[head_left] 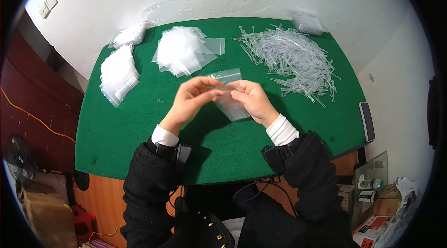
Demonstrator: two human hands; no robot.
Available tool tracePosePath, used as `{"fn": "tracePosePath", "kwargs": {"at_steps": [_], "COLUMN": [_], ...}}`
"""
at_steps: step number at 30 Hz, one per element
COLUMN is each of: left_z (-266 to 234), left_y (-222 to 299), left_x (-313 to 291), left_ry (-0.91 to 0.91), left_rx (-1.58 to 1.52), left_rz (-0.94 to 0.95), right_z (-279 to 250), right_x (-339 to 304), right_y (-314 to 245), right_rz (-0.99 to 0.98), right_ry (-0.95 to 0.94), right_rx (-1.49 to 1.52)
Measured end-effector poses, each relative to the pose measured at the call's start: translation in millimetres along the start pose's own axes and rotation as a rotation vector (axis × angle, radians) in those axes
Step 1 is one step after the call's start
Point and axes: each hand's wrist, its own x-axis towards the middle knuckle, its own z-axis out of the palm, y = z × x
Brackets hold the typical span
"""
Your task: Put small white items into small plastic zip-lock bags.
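Observation:
A clear zip-top plastic bag hangs over the near middle of the green table, with thin clear pieces showing faintly in its lower part. My right hand pinches it at the right side, thumb in front. At the bag's left edge is my left hand, its thumb and fingers curved but apart, with nothing visible between them. Behind it lies a loose pile of flat clear bags. To the right spreads a heap of thin clear plastic sticks with looped ends.
A stack of filled clear bags lies at the left of the green table, with a wrapped bundle behind it. Another clear package sits at the far right corner. A dark-faced, pale-rimmed device stands at the right edge.

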Motion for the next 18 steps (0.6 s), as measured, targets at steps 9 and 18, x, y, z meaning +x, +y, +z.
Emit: {"fn": "tracePosePath", "kwargs": {"at_steps": [9,18], "left_z": [-5.3,-9.0], "left_y": [-10.6,3.5], "left_x": [-4.4,-3.7], "left_ry": [-0.043,-0.015], "left_rx": [0.068,0.523], "left_rz": [-0.237,-0.484], "right_z": [-0.9,-21.9], "right_x": [-0.8,3.9], "right_y": [-0.9,0.9], "right_rz": [0.032,0.134], "right_ry": [0.121,0.182], "right_rx": [0.230,-0.185]}}
